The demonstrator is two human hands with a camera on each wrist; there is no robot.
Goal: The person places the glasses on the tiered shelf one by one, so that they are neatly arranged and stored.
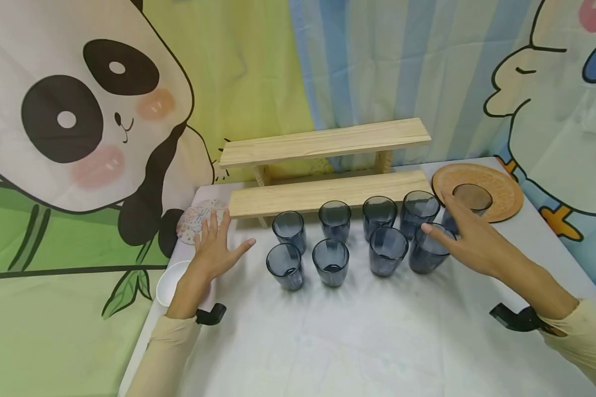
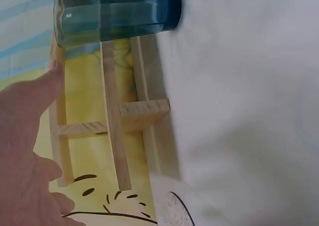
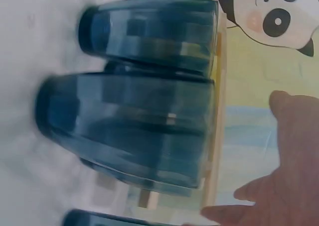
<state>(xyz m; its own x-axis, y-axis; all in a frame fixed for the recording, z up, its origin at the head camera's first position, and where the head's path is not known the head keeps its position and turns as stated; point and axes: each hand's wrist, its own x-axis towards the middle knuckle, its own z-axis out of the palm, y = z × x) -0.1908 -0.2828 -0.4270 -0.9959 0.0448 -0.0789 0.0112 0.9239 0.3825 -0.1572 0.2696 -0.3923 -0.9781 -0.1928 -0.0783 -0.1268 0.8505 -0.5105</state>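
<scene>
Several tinted blue-grey drinking glasses stand upright in two rough rows on the white-covered table. My left hand (image 1: 214,255) hovers left of the rows with fingers spread, apart from the nearest front glass (image 1: 285,267). Over the right end of the rows is my right hand (image 1: 481,245), its thumb above the rim of the front right glass (image 1: 427,255). Its fingers partly hide another glass (image 1: 476,194) farther right. In the right wrist view that hand's fingers stay extended above a large glass (image 3: 129,121), not curled round it. A two-tier wooden shelf (image 1: 327,143) stands behind the glasses.
A round orange-brown mat (image 1: 506,190) lies at the right back of the table. On the left are a patterned round piece (image 1: 198,218) and a white bowl (image 1: 171,284), partly behind my left arm. A printed cloth (image 1: 243,71) hangs behind the table.
</scene>
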